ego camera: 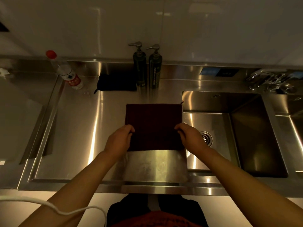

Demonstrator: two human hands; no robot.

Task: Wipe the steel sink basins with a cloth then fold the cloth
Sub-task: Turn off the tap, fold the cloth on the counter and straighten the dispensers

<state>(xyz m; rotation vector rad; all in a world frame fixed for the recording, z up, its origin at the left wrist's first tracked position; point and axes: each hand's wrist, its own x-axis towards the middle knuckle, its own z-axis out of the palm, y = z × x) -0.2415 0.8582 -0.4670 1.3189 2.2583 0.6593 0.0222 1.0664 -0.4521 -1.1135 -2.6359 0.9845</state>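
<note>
Head view: white cord (54, 208) nearest, crossing the left forearm. Both arms reach forward, wrists level. Left hand (120, 141) and right hand (191, 138) each pinch a side edge of the dark red cloth (154, 122), grip closed on it. Cloth lies flat on steel tabletop (78, 128), just left of sink basin (255, 131). Two pump bottles (147, 66) behind.

Both forearms are seen bare, no sleeves reaching them; a dark garment (157, 210) over a red knitted layer (157, 218) is worn below.
</note>
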